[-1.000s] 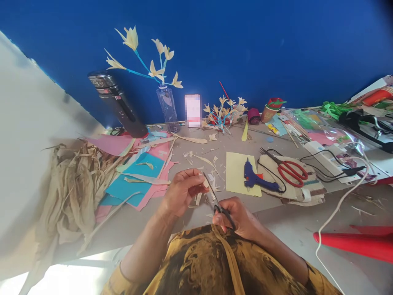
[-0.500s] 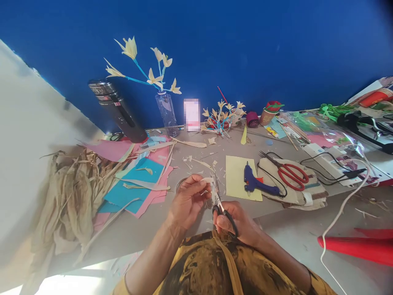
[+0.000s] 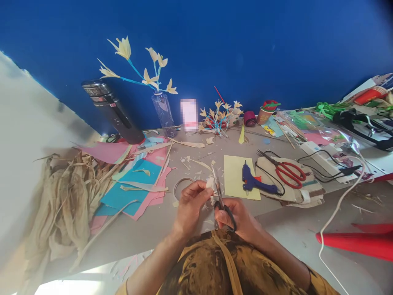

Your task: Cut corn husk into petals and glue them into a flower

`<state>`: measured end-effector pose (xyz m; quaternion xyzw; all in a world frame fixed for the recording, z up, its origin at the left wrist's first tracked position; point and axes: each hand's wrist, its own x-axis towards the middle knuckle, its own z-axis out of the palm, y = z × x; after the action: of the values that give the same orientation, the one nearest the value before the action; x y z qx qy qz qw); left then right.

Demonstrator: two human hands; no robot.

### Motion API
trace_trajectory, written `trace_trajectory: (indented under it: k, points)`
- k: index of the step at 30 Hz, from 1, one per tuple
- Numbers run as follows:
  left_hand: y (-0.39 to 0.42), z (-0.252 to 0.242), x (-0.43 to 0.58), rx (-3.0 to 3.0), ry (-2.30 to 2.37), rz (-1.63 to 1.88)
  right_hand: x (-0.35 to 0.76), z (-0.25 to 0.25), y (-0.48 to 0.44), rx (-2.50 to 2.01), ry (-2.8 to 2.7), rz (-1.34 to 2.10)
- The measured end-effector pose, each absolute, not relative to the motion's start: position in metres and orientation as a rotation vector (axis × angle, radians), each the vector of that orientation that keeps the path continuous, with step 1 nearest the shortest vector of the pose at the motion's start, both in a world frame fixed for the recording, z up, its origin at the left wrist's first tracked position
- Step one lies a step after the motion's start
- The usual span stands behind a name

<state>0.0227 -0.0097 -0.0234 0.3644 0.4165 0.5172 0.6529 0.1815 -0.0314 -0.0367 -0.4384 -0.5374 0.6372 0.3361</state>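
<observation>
While left hand [image 3: 190, 203] pinches scrap [image 3: 210, 182] | right hand [image 3: 238, 215] clamped on scissors [image 3: 221, 198], blades at scrap | risk: slip nicks left fingertips

Two hands meeting in front of the chest.
The left hand [image 3: 190, 205] pinches its thumb and forefinger tips together, with the other fingers curled beneath. The right hand [image 3: 239, 217] sits just beside it and slightly lower, its fingers folded in a closed grip with the thumb uppermost. The bare left forearm [image 3: 156, 258] and right forearm [image 3: 276, 256] converge from the elbows toward the midline.
</observation>
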Motion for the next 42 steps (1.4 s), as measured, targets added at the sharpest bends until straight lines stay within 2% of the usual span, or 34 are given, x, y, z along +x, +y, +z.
trace_trajectory:
  k: [21, 42]
  points:
    - [-0.012, -0.015, 0.017, 1.362, 1.229, 1.243, 0.176, -0.035, -0.034, -1.140, -1.423, 1.698]
    - [-0.011, -0.010, 0.018, 1.276, 1.186, 1.195, 0.177, -0.039, -0.036, -1.210, -1.345, 1.684]
